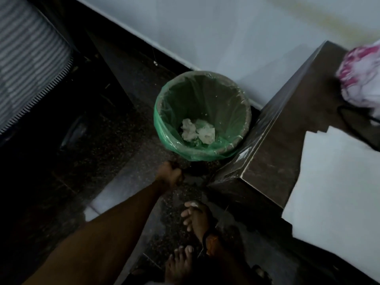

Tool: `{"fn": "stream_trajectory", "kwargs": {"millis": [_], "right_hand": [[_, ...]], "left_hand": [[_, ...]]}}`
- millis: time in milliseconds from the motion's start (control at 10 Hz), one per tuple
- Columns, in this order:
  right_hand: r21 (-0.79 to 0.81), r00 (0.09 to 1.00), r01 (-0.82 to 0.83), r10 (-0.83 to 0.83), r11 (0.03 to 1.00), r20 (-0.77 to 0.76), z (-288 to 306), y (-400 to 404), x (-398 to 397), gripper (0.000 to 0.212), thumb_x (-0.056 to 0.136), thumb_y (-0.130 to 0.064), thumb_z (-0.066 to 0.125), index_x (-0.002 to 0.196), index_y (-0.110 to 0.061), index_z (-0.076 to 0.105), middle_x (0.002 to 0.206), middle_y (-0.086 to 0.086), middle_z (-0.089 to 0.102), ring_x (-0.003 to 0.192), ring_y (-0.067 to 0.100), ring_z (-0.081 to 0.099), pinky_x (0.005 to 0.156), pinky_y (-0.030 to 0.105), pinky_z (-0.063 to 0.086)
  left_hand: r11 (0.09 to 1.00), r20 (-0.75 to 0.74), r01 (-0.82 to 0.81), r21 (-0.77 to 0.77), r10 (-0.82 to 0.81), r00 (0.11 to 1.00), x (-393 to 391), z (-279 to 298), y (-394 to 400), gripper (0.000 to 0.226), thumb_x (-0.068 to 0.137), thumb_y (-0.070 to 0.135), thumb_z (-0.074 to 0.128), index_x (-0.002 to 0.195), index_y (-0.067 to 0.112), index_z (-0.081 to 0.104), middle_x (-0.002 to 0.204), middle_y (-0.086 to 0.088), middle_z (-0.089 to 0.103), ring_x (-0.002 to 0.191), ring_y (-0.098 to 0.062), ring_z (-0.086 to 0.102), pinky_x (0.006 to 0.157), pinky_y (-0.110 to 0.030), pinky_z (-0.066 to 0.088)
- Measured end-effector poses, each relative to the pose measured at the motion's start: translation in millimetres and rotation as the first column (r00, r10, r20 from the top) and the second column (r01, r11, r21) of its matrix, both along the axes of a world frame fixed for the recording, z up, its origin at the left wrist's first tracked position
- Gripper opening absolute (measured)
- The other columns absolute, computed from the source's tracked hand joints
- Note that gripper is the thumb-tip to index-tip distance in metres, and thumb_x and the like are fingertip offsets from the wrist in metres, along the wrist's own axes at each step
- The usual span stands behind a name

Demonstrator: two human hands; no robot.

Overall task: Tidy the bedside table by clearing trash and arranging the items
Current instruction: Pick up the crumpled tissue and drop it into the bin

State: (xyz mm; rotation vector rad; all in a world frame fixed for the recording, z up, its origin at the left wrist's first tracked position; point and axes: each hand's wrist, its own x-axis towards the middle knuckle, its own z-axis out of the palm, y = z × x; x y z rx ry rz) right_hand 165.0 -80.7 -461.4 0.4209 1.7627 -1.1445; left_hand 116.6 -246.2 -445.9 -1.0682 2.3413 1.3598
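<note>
A round bin [245,112] lined with a green plastic bag stands on the dark floor against the wall, with crumpled white tissues [197,131] at its bottom. My left hand [170,174] hangs just in front of the bin's near rim, fingers curled in, and nothing shows in it. Lower down, my right hand [196,215] has its fingers loosely apart and holds nothing. The dark glossy bedside table [273,145] stands to the right of the bin, touching it.
A white sheet [337,182], a pink-and-white patterned bundle [362,79] and a black cable [349,118] lie on the table. A striped mattress [28,64] fills the upper left. My bare foot [178,262] stands on the speckled floor.
</note>
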Motion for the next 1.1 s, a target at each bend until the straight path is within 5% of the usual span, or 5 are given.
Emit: {"fn": "stream_trajectory", "kwargs": {"millis": [300, 500, 700, 900, 1100], "right_hand": [[-0.093, 0.974, 0.189, -0.198, 0.978, -0.107, 131, -48, -41, 0.025, 0.074, -0.004, 0.045, 0.049, -0.009, 0.047, 0.043, 0.004, 0.043, 0.036, 0.015, 0.038, 0.035, 0.015, 0.025], [-0.216, 0.917, 0.349, -0.38, 0.912, -0.124, 196, -86, -75, 0.041, 0.082, -0.008, 0.045, 0.047, -0.023, 0.029, 0.046, -0.006, 0.029, 0.041, 0.012, 0.023, 0.042, 0.024, 0.02], [-0.169, 0.877, 0.393, -0.424, 0.904, -0.227, 247, -107, -125, 0.022, 0.081, -0.023, 0.047, 0.061, -0.017, 0.05, 0.064, 0.005, 0.052, 0.058, 0.025, 0.049, 0.059, 0.039, 0.039], [0.032, 0.927, 0.174, -0.153, 0.984, -0.342, 240, -108, -201, 0.035, 0.097, -0.011, 0.041, 0.122, 0.005, 0.059, 0.104, 0.014, 0.063, 0.062, 0.02, 0.046, 0.054, 0.031, 0.041], [0.294, 0.894, -0.131, 0.241, 0.947, -0.377, 215, -106, -240, 0.041, 0.091, -0.012, 0.054, 0.129, 0.003, 0.057, 0.131, 0.015, 0.059, 0.116, 0.035, 0.058, 0.101, 0.045, 0.05]], "left_hand": [[0.907, -0.023, -0.318, 0.275, 0.337, 0.941, -1, 103, -20, 0.032, 0.085, -0.005, 0.04, 0.058, 0.009, 0.051, 0.053, -0.01, 0.046, 0.041, -0.017, 0.039, 0.033, -0.014, 0.025], [0.913, -0.106, -0.257, 0.317, 0.303, 0.947, -18, 168, -35, 0.025, 0.074, 0.001, 0.045, 0.05, 0.006, 0.047, 0.033, 0.003, 0.04, 0.034, -0.014, 0.034, 0.038, -0.019, 0.022], [0.753, -0.145, -0.317, 0.576, 0.476, 0.867, -58, 218, -35, 0.027, 0.084, 0.006, 0.04, 0.058, 0.01, 0.048, 0.038, 0.006, 0.037, 0.037, -0.01, 0.029, 0.038, -0.019, 0.023], [0.708, -0.045, -0.307, 0.636, 0.432, 0.901, -106, 196, -26, 0.031, 0.092, -0.004, 0.032, 0.081, 0.006, 0.06, 0.07, -0.007, 0.051, 0.056, -0.015, 0.041, 0.047, -0.023, 0.035], [0.662, 0.037, -0.413, 0.625, 0.503, 0.863, -124, 170, -28, 0.023, 0.096, 0.009, 0.045, 0.077, 0.006, 0.057, 0.068, -0.01, 0.051, 0.055, -0.019, 0.045, 0.054, -0.029, 0.041]]}}
